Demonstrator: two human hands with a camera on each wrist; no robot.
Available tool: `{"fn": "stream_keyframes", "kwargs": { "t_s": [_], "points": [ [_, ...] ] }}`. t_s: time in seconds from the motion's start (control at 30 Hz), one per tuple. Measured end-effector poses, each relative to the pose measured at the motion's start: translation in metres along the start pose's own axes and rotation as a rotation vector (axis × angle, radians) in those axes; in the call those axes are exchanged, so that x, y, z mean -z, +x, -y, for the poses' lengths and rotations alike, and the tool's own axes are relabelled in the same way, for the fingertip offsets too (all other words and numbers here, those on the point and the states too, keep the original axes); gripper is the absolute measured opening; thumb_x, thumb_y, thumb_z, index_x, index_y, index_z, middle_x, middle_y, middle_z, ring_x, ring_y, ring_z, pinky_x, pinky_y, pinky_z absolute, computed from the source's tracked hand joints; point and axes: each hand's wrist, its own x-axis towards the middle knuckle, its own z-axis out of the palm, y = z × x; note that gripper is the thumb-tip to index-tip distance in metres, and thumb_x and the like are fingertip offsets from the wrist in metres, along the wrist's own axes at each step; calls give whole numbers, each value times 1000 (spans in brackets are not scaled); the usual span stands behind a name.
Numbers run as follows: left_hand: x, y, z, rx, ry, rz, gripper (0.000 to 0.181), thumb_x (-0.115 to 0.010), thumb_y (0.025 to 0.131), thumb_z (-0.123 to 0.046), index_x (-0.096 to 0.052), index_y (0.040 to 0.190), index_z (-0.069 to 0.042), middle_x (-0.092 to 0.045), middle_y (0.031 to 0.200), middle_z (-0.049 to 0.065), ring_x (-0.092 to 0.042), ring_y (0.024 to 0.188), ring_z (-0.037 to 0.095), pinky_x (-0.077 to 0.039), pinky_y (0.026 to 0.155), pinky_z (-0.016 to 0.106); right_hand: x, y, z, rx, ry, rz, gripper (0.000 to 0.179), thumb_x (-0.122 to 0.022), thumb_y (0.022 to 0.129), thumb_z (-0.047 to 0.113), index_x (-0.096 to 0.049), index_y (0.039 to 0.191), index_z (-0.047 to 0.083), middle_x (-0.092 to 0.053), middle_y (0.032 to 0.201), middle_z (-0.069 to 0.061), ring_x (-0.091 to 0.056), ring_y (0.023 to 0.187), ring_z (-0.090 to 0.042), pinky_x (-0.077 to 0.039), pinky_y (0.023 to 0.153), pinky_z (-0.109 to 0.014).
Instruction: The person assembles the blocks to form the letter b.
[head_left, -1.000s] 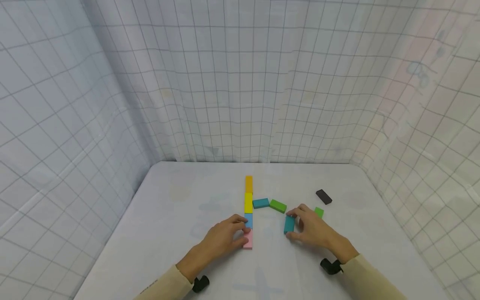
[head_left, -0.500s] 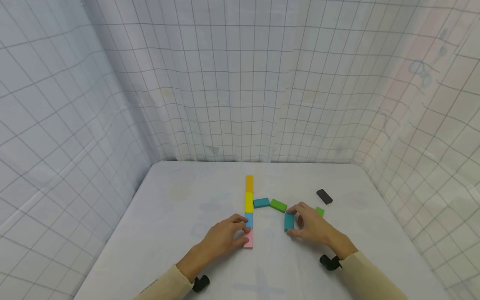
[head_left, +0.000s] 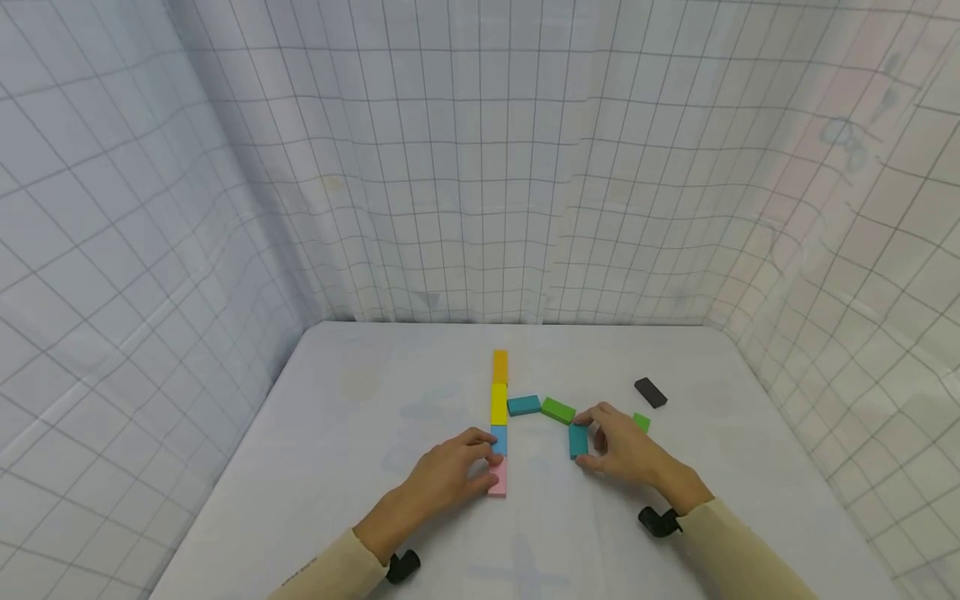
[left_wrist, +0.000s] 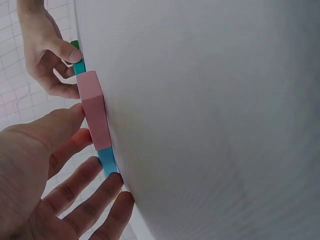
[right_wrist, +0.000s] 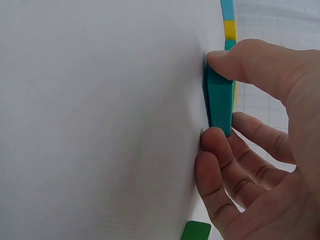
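Note:
My right hand (head_left: 626,446) pinches a teal block (head_left: 577,442) lengthwise, thumb on its near end and fingertips at its far end. That block (right_wrist: 220,100) lies low over the table in the right wrist view. A green block (head_left: 558,410) sits just beyond, and another teal block (head_left: 523,406) links it to the upright row. My left hand (head_left: 450,471) rests beside this row with relaxed fingers, its tips touching the pink block (head_left: 498,479) and the light blue block (head_left: 498,440). Farther along the row are a yellow block (head_left: 498,405) and an orange block (head_left: 500,367).
A black block (head_left: 650,392) lies at the right. Partly hidden behind my right hand is a second green block (head_left: 641,422). White gridded curtains (head_left: 495,167) stand around the back and sides of the white table (head_left: 337,467).
My right hand has slid the teal block slightly away from me and straightened it, bringing its far end up to the green block. My left hand stays in place on the row.

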Motion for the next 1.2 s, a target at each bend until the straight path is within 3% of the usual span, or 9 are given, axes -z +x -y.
{"fn": "stream_keyframes", "kwargs": {
  "t_s": [1.2],
  "points": [
    [-1, -1, 0, 22, 15, 12, 21, -88, 107, -28, -88, 126, -19, -74, 154, 4, -78, 134, 28, -68, 112, 54, -1, -1, -1, 15, 35, -6, 56, -96, 97, 14, -70, 145, 3, -66, 123, -7, -58, 89, -1, -57, 78, -22]
  ]
}}
